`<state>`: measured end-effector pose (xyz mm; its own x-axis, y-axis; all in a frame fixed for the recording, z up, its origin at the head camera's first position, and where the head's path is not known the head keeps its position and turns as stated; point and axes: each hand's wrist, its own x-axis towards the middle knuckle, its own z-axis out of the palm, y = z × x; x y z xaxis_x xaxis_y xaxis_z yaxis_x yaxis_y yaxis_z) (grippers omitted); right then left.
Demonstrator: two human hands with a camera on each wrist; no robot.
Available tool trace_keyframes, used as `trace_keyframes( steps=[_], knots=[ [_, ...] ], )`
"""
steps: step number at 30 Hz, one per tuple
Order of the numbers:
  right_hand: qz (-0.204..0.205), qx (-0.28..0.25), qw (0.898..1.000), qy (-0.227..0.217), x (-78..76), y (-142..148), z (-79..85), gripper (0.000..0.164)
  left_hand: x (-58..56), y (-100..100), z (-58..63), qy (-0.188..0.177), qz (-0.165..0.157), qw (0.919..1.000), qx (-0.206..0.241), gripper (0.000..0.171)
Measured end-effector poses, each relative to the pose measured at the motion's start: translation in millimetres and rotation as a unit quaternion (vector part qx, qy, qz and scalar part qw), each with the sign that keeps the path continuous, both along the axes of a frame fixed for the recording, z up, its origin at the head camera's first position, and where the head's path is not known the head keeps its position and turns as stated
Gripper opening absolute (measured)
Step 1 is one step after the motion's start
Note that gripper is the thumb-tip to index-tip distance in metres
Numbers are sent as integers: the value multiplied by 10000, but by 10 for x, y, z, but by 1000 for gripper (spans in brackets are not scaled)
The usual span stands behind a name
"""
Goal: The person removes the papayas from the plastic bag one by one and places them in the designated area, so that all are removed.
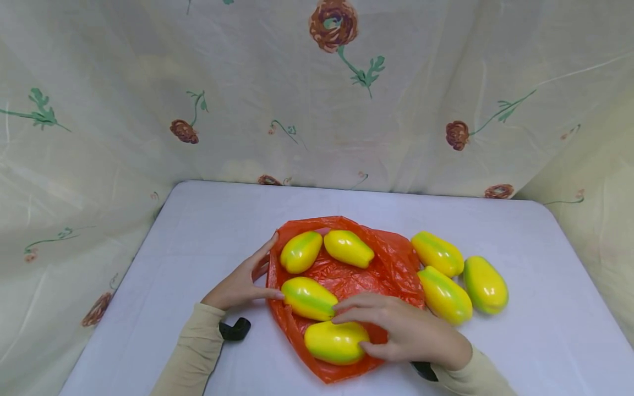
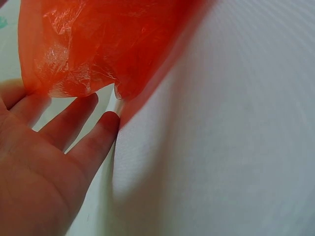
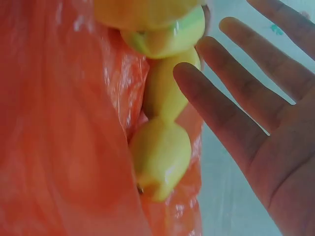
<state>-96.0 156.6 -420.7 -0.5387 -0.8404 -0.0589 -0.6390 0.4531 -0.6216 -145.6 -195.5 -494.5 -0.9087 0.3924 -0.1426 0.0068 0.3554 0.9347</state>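
A red plastic bag [image 1: 346, 275] lies spread with its mouth facing up, several glossy yellow-green papayas inside. At its left rim is my left hand [image 1: 247, 283]: the thumb lies over the inner side by a papaya [image 1: 309, 298], the fingers are outside, and bag film lies between them. In the left wrist view, the fingertips [image 2: 109, 120] are against the bag's lower edge. My right hand [image 1: 396, 324] reaches over the bag's right side with fingers extended. Its fingertips are right at that papaya's end, and its thumb is at the right end of the front papaya [image 1: 337, 342].
Three more papayas lie close together right of the bag: a back one [image 1: 437, 254], a front one [image 1: 446, 296] and a right one [image 1: 485, 285]. A white cloth covers the table [image 1: 198, 220]. Behind it hangs a flowered curtain [image 1: 396, 110].
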Motion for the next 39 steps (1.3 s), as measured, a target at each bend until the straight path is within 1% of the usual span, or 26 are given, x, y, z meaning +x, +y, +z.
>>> trace_keyframes(
  steps=[4, 7, 14, 27, 32, 39],
  knots=[
    [99, 77, 9997, -201, 1, -71, -43, 50, 3, 4, -3, -18, 20, 10000, -4, 117],
    [166, 110, 9995, -256, -1, -108, -80, 50, 4, 7, -3, -13, 31, 10000, -9, 117],
    [298, 151, 9993, -166, 1, -148, -149, 51, 9, 3, -7, -3, 35, 10000, -47, 117],
    [229, 406, 9989, -50, 6, -123, -172, 50, 14, -5, -2, -1, 78, 9999, -126, 116],
    [169, 483, 9985, -194, 7, -120, -158, 51, 12, -4, 5, 31, 70, 9999, -148, 115],
    [153, 498, 9982, -285, 2, -111, -141, 51, 10, -3, -3, 41, 21, 10000, -18, 115]
  ],
)
